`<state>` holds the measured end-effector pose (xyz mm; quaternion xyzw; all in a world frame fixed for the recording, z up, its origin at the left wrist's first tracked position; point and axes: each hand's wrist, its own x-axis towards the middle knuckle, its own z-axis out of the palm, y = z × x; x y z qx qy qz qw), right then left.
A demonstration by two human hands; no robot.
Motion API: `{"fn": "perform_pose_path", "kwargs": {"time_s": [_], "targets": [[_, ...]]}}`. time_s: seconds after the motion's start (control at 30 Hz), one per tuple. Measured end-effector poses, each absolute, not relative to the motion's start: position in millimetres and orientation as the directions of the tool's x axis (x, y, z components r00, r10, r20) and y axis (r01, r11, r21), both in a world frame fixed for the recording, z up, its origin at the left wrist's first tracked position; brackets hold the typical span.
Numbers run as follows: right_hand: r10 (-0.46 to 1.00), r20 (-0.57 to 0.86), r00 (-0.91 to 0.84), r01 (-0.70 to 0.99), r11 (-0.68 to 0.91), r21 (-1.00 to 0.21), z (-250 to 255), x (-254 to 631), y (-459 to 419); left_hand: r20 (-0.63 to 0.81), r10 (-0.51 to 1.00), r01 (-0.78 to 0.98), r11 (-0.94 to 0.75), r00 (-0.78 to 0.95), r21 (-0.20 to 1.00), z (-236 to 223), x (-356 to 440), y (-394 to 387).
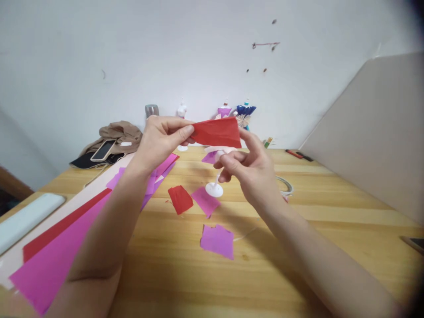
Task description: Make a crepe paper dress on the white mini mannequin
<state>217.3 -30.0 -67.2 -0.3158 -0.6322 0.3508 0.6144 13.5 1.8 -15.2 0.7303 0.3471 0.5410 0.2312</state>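
My left hand point(165, 138) pinches the left end of a strip of red paper point(217, 132), holding it up above the table. My right hand point(247, 161) is at the paper's right end, index finger raised against its edge and the other fingers loosely bent. Behind the right hand, a white stand with a round base point(214, 189) rises from the table, its upper part mostly hidden by paper and fingers. Below lie a small red paper piece point(180, 199), a pink paper piece point(206, 201) and a purple paper piece point(217, 241).
Long pink paper sheets point(62, 251) and a red sheet point(66, 225) lie at left, near a white oblong case point(31, 218). A phone point(103, 150) rests by brown cloth point(122, 132). Paper-dressed figures point(246, 110) stand along the wall. Markers point(294, 153) and a cable coil point(285, 185) are right.
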Motion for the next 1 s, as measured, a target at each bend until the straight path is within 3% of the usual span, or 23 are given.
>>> {"fn": "perform_pose_path", "kwargs": {"time_s": [0.2, 0.4, 0.8, 1.0], "targets": [[0.848, 0.528, -0.031, -0.108, 0.523, -0.846, -64, 223, -30, 0.544, 0.808, 0.257, -0.588, 0.226, 0.767, -17, 21, -3], [0.793, 0.608, 0.028, -0.094, 0.608, -0.789, -62, 223, -27, 0.454, 0.823, 0.181, -0.532, 0.343, 0.827, -16, 21, -5], [0.656, 0.751, 0.074, 0.096, 0.745, -0.66, -67, 232, -13, 0.573, 0.742, 0.117, -0.641, 0.348, 0.759, -15, 21, -9], [0.655, 0.752, 0.072, 0.078, 0.748, -0.659, -66, 232, -13, 0.632, 0.723, 0.17, -0.685, 0.279, 0.708, -18, 20, -2]]}}
